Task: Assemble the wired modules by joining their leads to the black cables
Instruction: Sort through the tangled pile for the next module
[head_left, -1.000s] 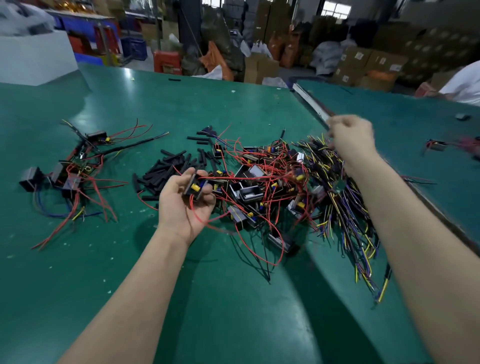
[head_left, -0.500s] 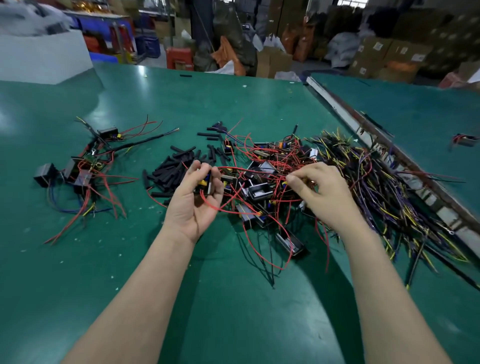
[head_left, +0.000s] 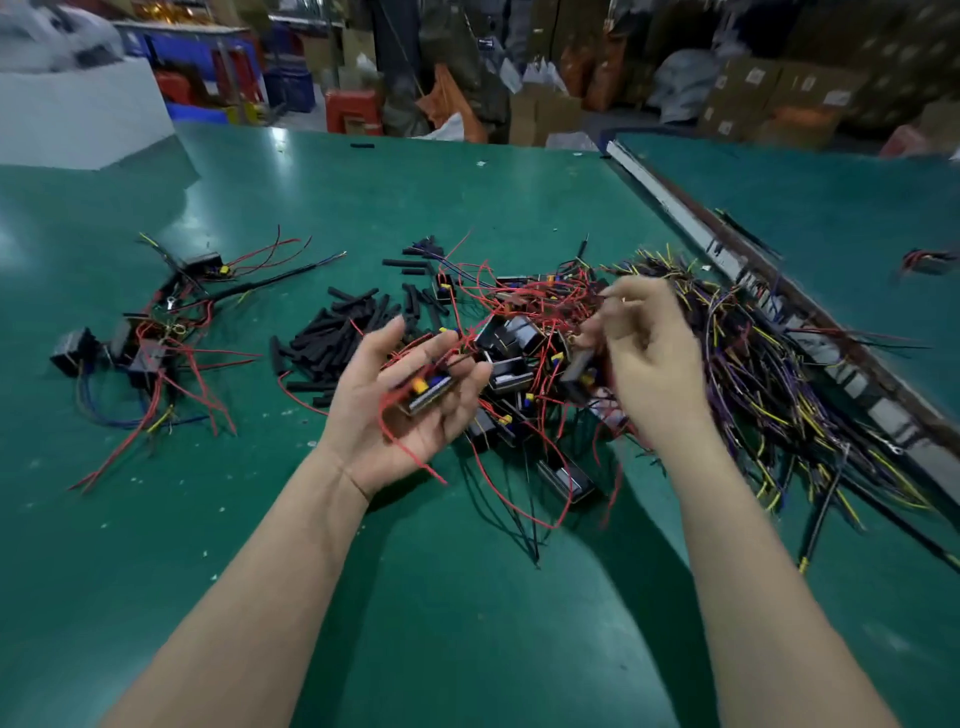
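My left hand (head_left: 395, 410) is palm up over the green table (head_left: 363, 597), its fingers curled round a small module (head_left: 427, 393) with yellow and blue parts and loose red leads. My right hand (head_left: 657, 364) is raised over the pile of modules (head_left: 519, 348), blurred, and pinches a dark module (head_left: 577, 373) whose red leads trail into the pile. The bundle of black cables (head_left: 769, 379) with yellow and purple wires lies just right of that hand.
Short black sleeve pieces (head_left: 332, 338) lie left of the pile. A cluster of joined modules (head_left: 145, 343) with red and blue wires sits at the far left. A metal rail (head_left: 779, 296) separates a second table (head_left: 831, 218). A white box (head_left: 78, 114) stands back left.
My right hand came back from the far cable bundle, dipped into the pile and rose with a dark module. My left hand opened palm up with its module.
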